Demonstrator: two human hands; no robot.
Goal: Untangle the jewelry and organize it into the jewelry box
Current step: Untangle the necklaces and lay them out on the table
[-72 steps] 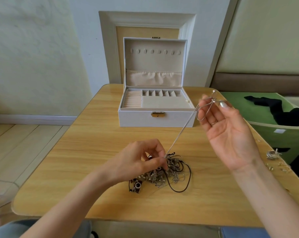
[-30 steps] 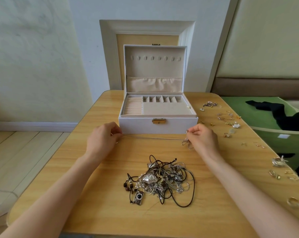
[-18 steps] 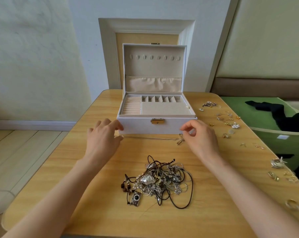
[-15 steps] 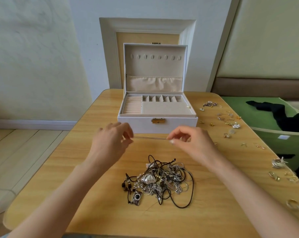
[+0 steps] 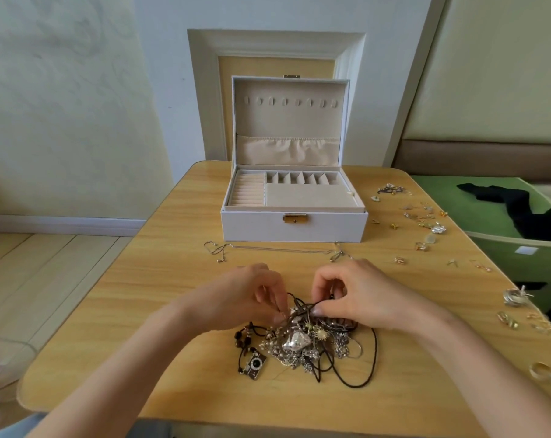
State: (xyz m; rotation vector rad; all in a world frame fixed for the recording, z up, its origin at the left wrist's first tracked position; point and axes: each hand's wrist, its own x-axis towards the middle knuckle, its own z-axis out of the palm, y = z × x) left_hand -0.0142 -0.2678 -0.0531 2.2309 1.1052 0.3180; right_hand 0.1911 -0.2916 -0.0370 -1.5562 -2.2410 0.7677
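A tangled pile of jewelry [image 5: 302, 346] with black cords, silver chains and a small camera charm [image 5: 253, 365] lies on the wooden table [image 5: 173, 279]. My left hand [image 5: 242, 295] and my right hand [image 5: 359, 295] both pinch strands at the far top of the pile. A thin silver necklace [image 5: 277, 249] lies stretched out flat in front of the white jewelry box [image 5: 294, 227], which stands open with its lid upright and its beige compartments showing nothing inside.
Several small earrings and charms [image 5: 426, 222] are scattered on the table's right side, with rings [image 5: 541, 371] near the right front edge. A green bin [image 5: 514, 251] holding black cloth stands right of the table. A clear glass object [image 5: 5, 358] sits at the lower left.
Both hands let go of the silver necklace, which now lies in front of the box. They moved back toward me and took hold of strands in the tangled pile.
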